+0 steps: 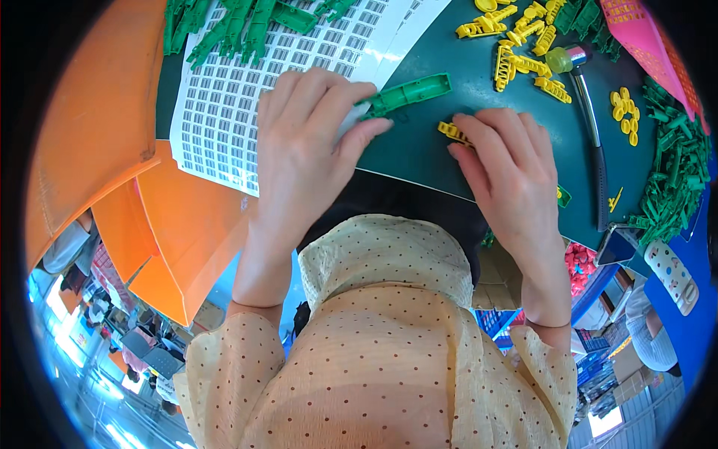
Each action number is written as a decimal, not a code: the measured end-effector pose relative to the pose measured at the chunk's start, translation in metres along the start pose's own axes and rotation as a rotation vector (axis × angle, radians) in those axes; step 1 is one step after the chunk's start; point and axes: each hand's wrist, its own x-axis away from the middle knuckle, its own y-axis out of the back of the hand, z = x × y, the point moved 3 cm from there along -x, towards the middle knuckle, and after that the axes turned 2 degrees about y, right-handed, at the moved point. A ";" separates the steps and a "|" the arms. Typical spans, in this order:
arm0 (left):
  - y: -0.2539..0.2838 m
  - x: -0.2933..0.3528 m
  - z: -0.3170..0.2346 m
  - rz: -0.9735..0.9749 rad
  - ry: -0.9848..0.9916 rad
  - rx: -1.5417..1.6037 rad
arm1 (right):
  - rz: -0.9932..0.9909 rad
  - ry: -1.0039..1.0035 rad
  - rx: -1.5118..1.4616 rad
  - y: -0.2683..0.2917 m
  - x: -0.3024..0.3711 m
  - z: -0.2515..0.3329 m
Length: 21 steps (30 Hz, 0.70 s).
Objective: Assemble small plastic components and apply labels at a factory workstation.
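My left hand (307, 131) is closed on one end of a long, hollow green plastic piece (413, 93), which sticks out to the right over the dark table. Something whitish shows between these fingers, too small to make out. Under this hand lies a sheet of printed labels (217, 123), small grey blocks in rows. To the right, near the table's front edge, my right hand (512, 161) pinches a small ribbed yellow plastic piece (453, 133) between thumb and fingers. The fingertips partly hide it. The yellow and green pieces are apart.
Green pieces (250, 30) lie on the sheet's far end. Loose yellow pieces (516, 45) and small yellow ovals (625, 116) lie right, beside a hammer (591, 120). A green heap (677, 168) and a pink basket (651, 45) border the right. Orange bins (90, 112) stand left.
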 end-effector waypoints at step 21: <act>-0.014 0.005 -0.046 0.090 0.009 0.706 | -0.204 -0.183 -1.096 0.011 0.031 -0.007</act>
